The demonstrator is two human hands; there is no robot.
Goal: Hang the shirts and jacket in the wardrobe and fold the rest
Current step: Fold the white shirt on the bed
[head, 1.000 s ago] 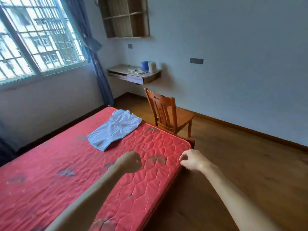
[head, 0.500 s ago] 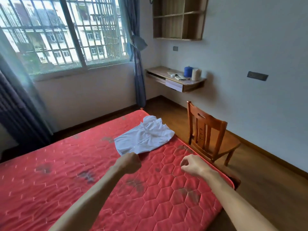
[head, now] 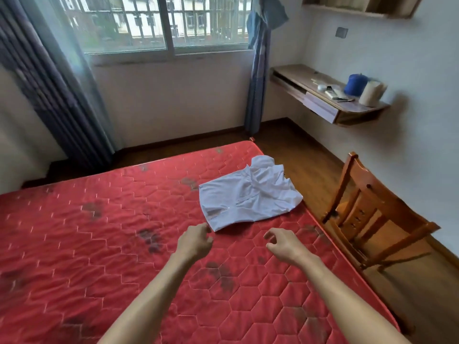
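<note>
A white shirt lies crumpled near the far right edge of a red quilted mattress. My left hand hovers just short of the shirt's near corner, fingers loosely curled and holding nothing. My right hand is stretched out beside it over the mattress, fingers relaxed and a little spread, also holding nothing. Both hands are apart from the shirt. No wardrobe is in view.
A wooden chair stands on the wood floor right of the mattress. A wall-mounted desk with a blue roll, a white roll and small items is at the back right. Window with curtains behind the bed.
The view has swung left and closer to the bed. Both hands have loosened from fists and moved forward toward the near edge of the shirt.
</note>
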